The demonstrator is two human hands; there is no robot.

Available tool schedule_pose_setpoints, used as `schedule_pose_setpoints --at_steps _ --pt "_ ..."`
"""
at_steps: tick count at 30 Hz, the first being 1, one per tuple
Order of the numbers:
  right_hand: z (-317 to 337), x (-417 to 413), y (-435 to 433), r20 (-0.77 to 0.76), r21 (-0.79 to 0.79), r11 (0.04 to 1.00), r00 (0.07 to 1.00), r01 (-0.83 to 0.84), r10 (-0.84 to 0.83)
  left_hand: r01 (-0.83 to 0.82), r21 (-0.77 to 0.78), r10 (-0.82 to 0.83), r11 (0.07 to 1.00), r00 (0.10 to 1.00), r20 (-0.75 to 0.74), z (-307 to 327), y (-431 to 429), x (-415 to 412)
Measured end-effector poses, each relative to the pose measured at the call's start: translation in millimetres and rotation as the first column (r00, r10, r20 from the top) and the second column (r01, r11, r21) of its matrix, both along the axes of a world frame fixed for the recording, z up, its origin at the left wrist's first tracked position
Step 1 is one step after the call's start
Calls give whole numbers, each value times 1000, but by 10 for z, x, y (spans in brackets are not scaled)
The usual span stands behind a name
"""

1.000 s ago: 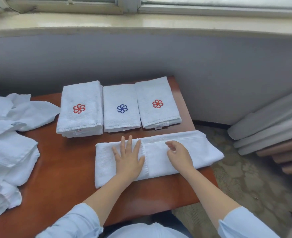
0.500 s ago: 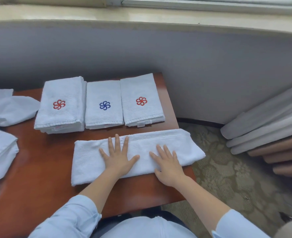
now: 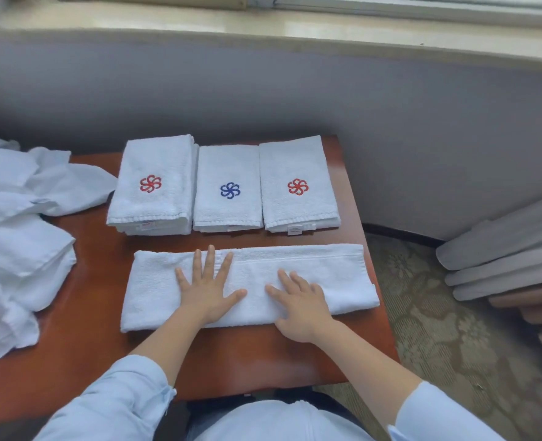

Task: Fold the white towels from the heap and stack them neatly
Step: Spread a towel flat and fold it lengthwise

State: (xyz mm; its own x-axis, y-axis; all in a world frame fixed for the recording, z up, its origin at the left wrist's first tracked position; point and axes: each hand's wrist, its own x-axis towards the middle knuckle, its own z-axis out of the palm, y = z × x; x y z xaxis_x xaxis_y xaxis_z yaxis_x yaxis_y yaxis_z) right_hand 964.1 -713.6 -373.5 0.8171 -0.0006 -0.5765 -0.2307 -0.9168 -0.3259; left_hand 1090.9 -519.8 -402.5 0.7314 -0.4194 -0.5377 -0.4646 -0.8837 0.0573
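A long white terry towel folded into a narrow strip (image 3: 250,284) lies crosswise on the reddish-brown wooden surface (image 3: 85,338), near its front edge, with its right end reaching the surface's right edge. Both hands press flat on it, palms down. The left hand (image 3: 207,289) rests at the strip's middle, fingers spread wide and pointing toward 12 o'clock, thumb out toward 3 o'clock. The right hand (image 3: 299,305) lies just beside it at 3 o'clock, fingers fanned toward 11 o'clock, its heel over the towel's near edge. Neither grip pinches any cloth; both are open and flattened against the towel. Light blue sleeves (image 3: 116,402) cover the forearms from the elbows back.

At 12 o'clock from the strip, three folded stacks sit side by side in a row: a thicker white stack with a red pinwheel emblem (image 3: 155,186) on the left, a white stack with a blue pinwheel emblem (image 3: 228,189) in the middle, and a white stack with a red emblem and a small label at its near edge (image 3: 298,186) on the right. The three touch or nearly touch one another.

At 9 o'clock, a loose heap of rumpled white towels (image 3: 18,237) spreads over the surface's left part, well apart from the strip.
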Motion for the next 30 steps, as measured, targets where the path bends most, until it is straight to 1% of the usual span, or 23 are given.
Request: schedule_pose_setpoints --at_steps 2,3,5,6,8,9,10,12,14,16,18,20,23,25,28,30 --pt "36 39 21 25 43 998 999 41 -42 6 16 -6 1000 1000 -1 13 38 42" --pt "57 45 7 48 73 994 995 85 -89 -4 23 4 1000 1000 0 20 11 41" --pt "102 21 -56 137 109 970 963 217 -231 -14 18 13 1000 999 34 44 -99 -4" --pt "122 -13 -100 202 93 953 932 289 -302 25 -3 -25 1000 998 66 63 -177 -42" --pt "148 -107 -206 330 11 902 850 431 -410 185 -116 -171 976 978 116 95 -349 -144" --pt "151 -159 -267 374 -23 860 802 509 -465 252 -208 -231 945 966 117 114 -447 -202" --pt "151 -214 -332 397 -51 809 755 586 -522 284 -299 -265 911 959 103 137 -552 -264" --pt "143 -325 -461 381 -95 708 682 700 -624 287 -406 -289 867 955 58 184 -772 -393" --pt "124 -417 -565 291 -108 647 646 755 -706 262 -440 -297 859 955 -11 202 -963 -502" --pt "105 -484 -625 194 -88 634 638 768 -746 206 -439 -273 874 957 -96 194 -1096 -578" --pt "80 -506 -663 158 -35 635 632 772 -759 187 -416 -253 890 961 -109 178 -1170 -618" --pt "70 -486 -700 141 48 601 590 798 -795 174 -393 -231 903 968 -102 171 -1214 -643" --pt "70 -452 -785 102 168 476 465 864 -880 89 -393 -161 915 975 -155 201 -1286 -670" --pt "70 -437 -845 56 264 363 362 894 -931 7 -408 -108 913 969 -224 220 -1354 -682" --pt "88 -406 -888 -33 443 120 150 889 -988 -150 -436 -34 888 922 -386 276 -1496 -709" --pt "91 -368 -874 -96 503 -12 42 864 -995 -218 -449 -30 867 875 -484 322 -1583 -732"
